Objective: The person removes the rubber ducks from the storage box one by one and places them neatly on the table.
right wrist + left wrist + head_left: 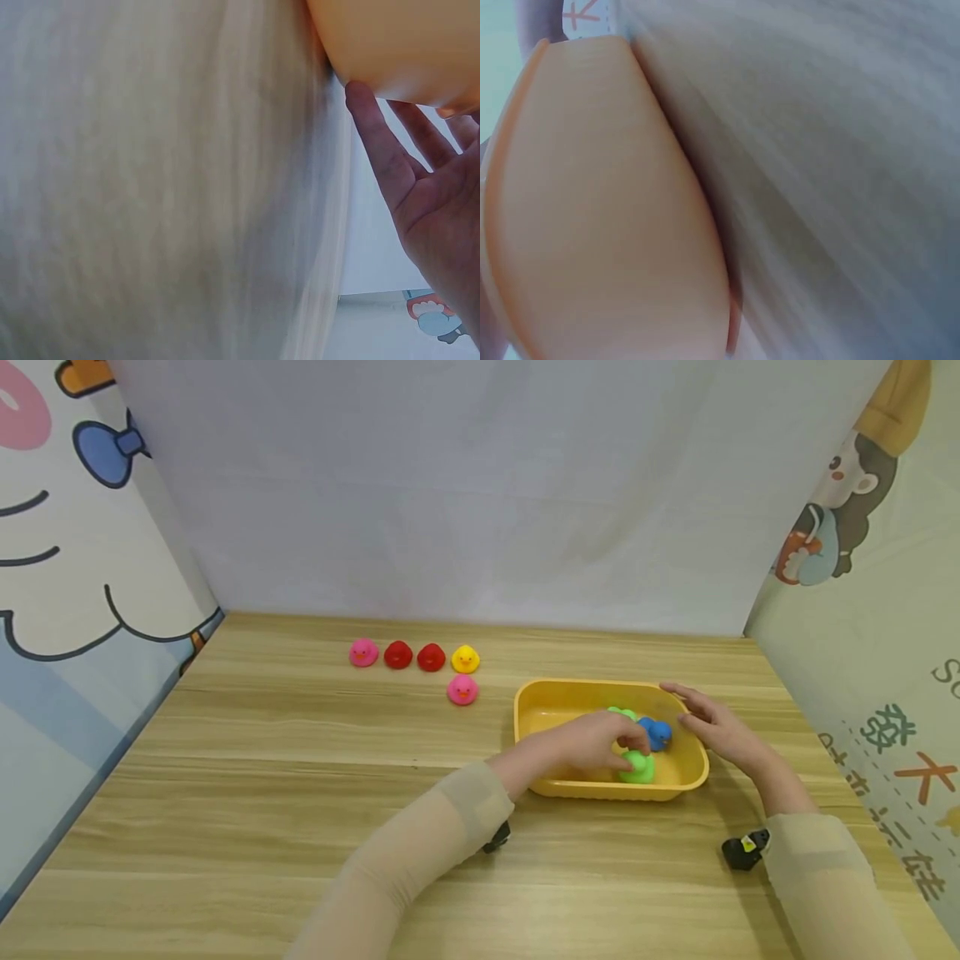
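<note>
Head view, clock face centred on the rounded oblong tray of yellow-orange plastic (pixel 600 790): nearest, two beige sleeves (pixel 420 843) reach in from 8 and 4 o'clock over the wood-grain worktop (pixel 225 793), with a small black object (pixel 742 853) beside the right one. Inside the tray, towards 5 o'clock, the left hand (pixel 596 741) pinches a small lime-green toy duck (pixel 641 768) between thumb and fingers. The right hand (pixel 716 731), apart from the left, rests extended fingers at the tray's 3 o'clock end; the right wrist view shows a fingertip touching the outer wall. A blue toy duck (pixel 657 734) sits inside at 3 o'clock, a partly hidden second green one (pixel 622 712) at 1. Farther off, at 10 o'clock on the worktop, is a bright pink toy duck (pixel 462 691), a yellow one (pixel 466 660) just behind it; from there, towards 9 o'clock, stretch two dark red ones (pixel 431 657) and another pink one (pixel 363 653), before a hanging white cloth (pixel 480 527)
</note>
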A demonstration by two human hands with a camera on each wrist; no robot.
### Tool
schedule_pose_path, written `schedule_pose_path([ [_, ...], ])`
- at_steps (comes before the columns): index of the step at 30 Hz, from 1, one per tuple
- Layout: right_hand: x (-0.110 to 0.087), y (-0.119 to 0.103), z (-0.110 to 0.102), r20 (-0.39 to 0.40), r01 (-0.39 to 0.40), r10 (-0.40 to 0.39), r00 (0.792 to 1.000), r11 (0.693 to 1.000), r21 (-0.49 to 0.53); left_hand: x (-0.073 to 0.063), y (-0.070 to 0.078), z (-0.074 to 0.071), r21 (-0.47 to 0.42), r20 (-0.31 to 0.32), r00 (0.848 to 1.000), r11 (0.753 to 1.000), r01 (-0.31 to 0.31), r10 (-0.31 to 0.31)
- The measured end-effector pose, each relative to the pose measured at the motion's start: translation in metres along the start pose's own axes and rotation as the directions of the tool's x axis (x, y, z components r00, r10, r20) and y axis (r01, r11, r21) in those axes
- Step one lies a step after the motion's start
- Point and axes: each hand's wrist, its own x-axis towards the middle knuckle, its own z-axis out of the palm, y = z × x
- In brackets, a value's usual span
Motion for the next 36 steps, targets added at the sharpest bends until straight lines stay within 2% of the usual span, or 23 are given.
schedule_pose_path([
  [8,-0.001,-0.005,-0.002,0.009,-0.021,0.021,1.000,0.999,0.024,-0.008,0.004,-0.012,-0.027,-0.014,1.000,0.999,0.024,-0.024],
  [12,-0.001,-0.004,-0.002,0.005,-0.028,0.028,1.000,1.000,0.008,-0.011,0.005,-0.016,-0.022,-0.032,0.999,0.999,0.030,-0.031],
  [21,0.002,-0.001,-0.001,0.012,-0.030,0.030,0.999,0.998,0.048,-0.023,0.009,-0.027,0.012,-0.078,0.996,0.999,0.049,-0.048],
  [29,0.001,-0.002,-0.001,-0.002,-0.025,0.025,1.000,1.000,-0.015,-0.034,0.015,-0.041,0.021,-0.117,0.991,0.998,0.061,-0.058],
  [36,0.001,-0.001,-0.001,-0.006,-0.030,0.030,1.000,1.000,-0.010,-0.043,0.020,-0.049,0.013,-0.152,0.986,0.997,0.072,-0.069],
])
